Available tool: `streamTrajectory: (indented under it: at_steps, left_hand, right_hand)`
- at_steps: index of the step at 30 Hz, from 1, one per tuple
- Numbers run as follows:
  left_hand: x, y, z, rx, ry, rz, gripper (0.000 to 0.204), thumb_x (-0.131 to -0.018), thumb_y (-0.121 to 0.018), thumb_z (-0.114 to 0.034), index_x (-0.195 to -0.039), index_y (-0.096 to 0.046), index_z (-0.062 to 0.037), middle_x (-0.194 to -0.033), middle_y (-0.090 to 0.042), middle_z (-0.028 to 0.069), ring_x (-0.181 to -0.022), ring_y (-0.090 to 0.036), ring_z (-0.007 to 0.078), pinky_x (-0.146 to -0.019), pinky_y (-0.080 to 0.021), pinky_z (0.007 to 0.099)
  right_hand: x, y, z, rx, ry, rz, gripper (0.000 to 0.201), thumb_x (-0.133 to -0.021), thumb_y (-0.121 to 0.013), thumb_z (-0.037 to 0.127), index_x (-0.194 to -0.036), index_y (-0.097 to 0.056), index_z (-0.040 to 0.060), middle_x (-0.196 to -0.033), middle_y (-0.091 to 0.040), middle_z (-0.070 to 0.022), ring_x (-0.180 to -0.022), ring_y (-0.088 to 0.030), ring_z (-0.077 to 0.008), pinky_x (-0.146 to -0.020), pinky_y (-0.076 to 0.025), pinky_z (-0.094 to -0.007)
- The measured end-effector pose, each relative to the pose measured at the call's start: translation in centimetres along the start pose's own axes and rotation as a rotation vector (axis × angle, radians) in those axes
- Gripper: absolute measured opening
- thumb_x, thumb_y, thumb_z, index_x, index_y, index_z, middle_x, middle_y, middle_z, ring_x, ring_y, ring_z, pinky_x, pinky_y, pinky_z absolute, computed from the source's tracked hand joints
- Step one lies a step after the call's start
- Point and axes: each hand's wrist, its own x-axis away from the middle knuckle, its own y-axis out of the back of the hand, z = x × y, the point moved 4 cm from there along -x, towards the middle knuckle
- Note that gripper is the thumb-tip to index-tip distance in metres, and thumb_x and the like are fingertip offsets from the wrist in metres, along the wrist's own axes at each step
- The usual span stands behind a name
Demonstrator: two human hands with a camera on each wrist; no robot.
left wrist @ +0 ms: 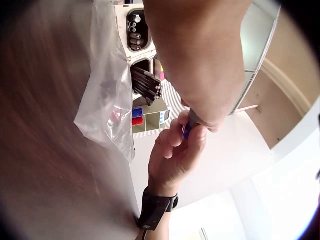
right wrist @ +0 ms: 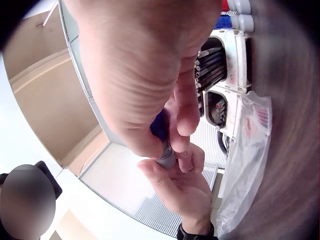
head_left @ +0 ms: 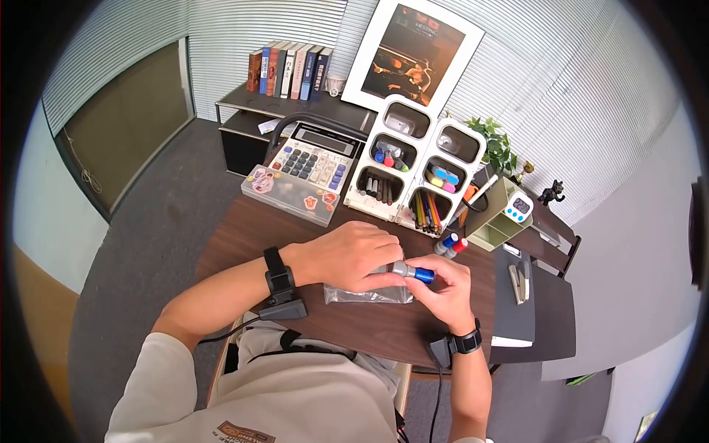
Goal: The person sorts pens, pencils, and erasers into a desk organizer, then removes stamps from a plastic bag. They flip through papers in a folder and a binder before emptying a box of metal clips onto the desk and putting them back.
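Both hands meet over the near part of the desk, on a grey marker (head_left: 402, 269) with a blue cap (head_left: 424, 275). My left hand (head_left: 351, 255) grips the grey body between thumb and fingers. At the cap end, my right hand (head_left: 447, 288) pinches the marker with thumb and fingers; the right wrist view shows the blue part (right wrist: 160, 126) between them. A clear plastic bag (head_left: 369, 295) lies on the desk beneath the hands. Just beyond the right hand stand two more grey markers, one with a blue cap (head_left: 450, 239) and one with a red cap (head_left: 461, 244).
White organizers (head_left: 413, 166) holding pens, pencils and markers stand at the back of the brown desk (head_left: 244, 236). A large calculator (head_left: 314, 159) and a stickered clear case (head_left: 292, 196) are at back left. On the right are a green holder with a timer (head_left: 519, 209) and a stapler (head_left: 519, 283).
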Motion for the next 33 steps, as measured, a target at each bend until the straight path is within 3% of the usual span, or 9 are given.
streamTrajectory:
  at_steps: [8, 10, 11, 13, 16, 17, 19, 22, 33]
  left_hand:
    - [-0.4, 0.2, -0.4, -0.048, -0.03, -0.057, 0.032, -0.093, -0.074, -0.033, -0.094, -0.061, -0.004, -0.082, -0.057, 0.01, -0.072, -0.06, 0.0308, -0.067, -0.051, 0.0405]
    - [-0.1, 0.4, 0.0, -0.017, -0.041, -0.087, 0.031, -0.089, -0.078, -0.028, -0.101, -0.062, -0.0044, -0.085, -0.056, 0.0108, -0.07, -0.058, 0.0313, -0.064, -0.047, 0.0415]
    - [0.2, 0.8, 0.3, -0.017, -0.042, -0.087, 0.031, -0.089, -0.078, -0.028, -0.101, -0.062, -0.0044, -0.085, -0.056, 0.0108, -0.07, -0.058, 0.0313, -0.064, -0.047, 0.0415]
    - [0.9, 2.3, 2.0, 0.029, 0.122, -0.159, 0.026, -0.091, -0.075, -0.023, -0.104, -0.062, -0.0043, -0.088, -0.057, 0.0114, -0.068, -0.057, 0.0315, -0.063, -0.046, 0.0404]
    - [1.1, 2.6, 2.5, 0.031, 0.22, -0.155, 0.022, -0.093, -0.072, -0.02, -0.105, -0.062, -0.0045, -0.088, -0.058, 0.0116, -0.068, -0.058, 0.0303, -0.062, -0.045, 0.0392]
    - [1.0, 2.4, 2.5, 0.017, 0.207, -0.165, 0.03, -0.092, -0.076, -0.022, -0.113, -0.061, -0.0055, -0.089, -0.062, 0.0092, -0.069, -0.063, 0.0289, -0.061, -0.048, 0.0403]
    - [0.7, 2.3, 1.9, 0.044, 0.2, -0.157, 0.032, -0.092, -0.077, -0.022, -0.115, -0.061, -0.0069, -0.089, -0.062, 0.0082, -0.069, -0.063, 0.0276, -0.062, -0.048, 0.0395]
    - [0.5, 2.0, 1.6, 0.073, 0.186, -0.15, 0.035, -0.091, -0.078, -0.022, -0.119, -0.061, -0.0094, -0.089, -0.063, 0.0064, -0.068, -0.064, 0.0252, -0.062, -0.049, 0.0378]
    - [0.5, 1.5, 1.6, 0.048, 0.126, -0.197, 0.039, -0.086, -0.085, -0.029, -0.113, -0.063, -0.0103, -0.085, -0.063, 0.0036, -0.068, -0.064, 0.0216, -0.061, -0.05, 0.0344]
  right_hand:
    - [0.4, 0.2, 0.0, -0.032, -0.026, -0.044, 0.026, -0.082, -0.085, 0.003, -0.106, -0.077, -0.0007, -0.094, -0.077, -0.0101, -0.079, -0.073, -0.013, -0.071, -0.057, -0.0261]
    - [0.7, 0.6, -0.7, -0.134, -0.083, -0.043, 0.025, -0.085, -0.082, -0.001, -0.109, -0.075, -0.0036, -0.094, -0.077, -0.0116, -0.077, -0.074, -0.0139, -0.069, -0.059, -0.0265]
    - [1.0, 1.3, -0.9, -0.231, -0.112, -0.099, 0.025, -0.086, -0.08, -0.003, -0.11, -0.074, -0.005, -0.094, -0.076, -0.0127, -0.076, -0.074, -0.0154, -0.069, -0.06, -0.0275]
    - [1.4, 3.0, -1.9, -0.366, -0.146, -0.188, 0.023, -0.091, -0.072, -0.007, -0.113, -0.071, -0.0078, -0.092, -0.075, -0.0149, -0.076, -0.075, -0.0188, -0.068, -0.062, -0.0304]
    - [1.2, 3.5, -3.5, -0.812, -0.15, -0.136, 0.022, -0.097, -0.07, 0.008, -0.114, -0.067, -0.0061, -0.088, -0.071, -0.0145, -0.068, -0.068, -0.0185, -0.056, -0.055, -0.0275]
    - [1.2, 3.6, -3.6, -0.81, -0.151, -0.139, 0.022, -0.097, -0.07, 0.008, -0.114, -0.067, -0.0061, -0.088, -0.071, -0.0145, -0.068, -0.068, -0.0185, -0.056, -0.055, -0.0275]
    - [1.2, 3.0, -3.4, -1.206, -0.147, 0.019, 0.027, -0.096, -0.074, 0.018, -0.109, -0.065, -0.0039, -0.085, -0.064, -0.0132, -0.062, -0.06, -0.0178, -0.05, -0.049, -0.0267]
    - [1.6, 2.8, -3.3, -1.301, -0.199, 0.045, 0.03, -0.095, -0.076, 0.022, -0.106, -0.063, -0.0021, -0.084, -0.059, -0.0119, -0.06, -0.054, -0.0165, -0.048, -0.047, -0.027]
    - [1.5, 2.4, -3.4, -1.265, -0.219, 0.122, 0.026, -0.097, -0.073, 0.021, -0.103, -0.063, -0.0027, -0.08, -0.059, -0.0116, -0.057, -0.054, -0.0155, -0.044, -0.044, -0.0258]
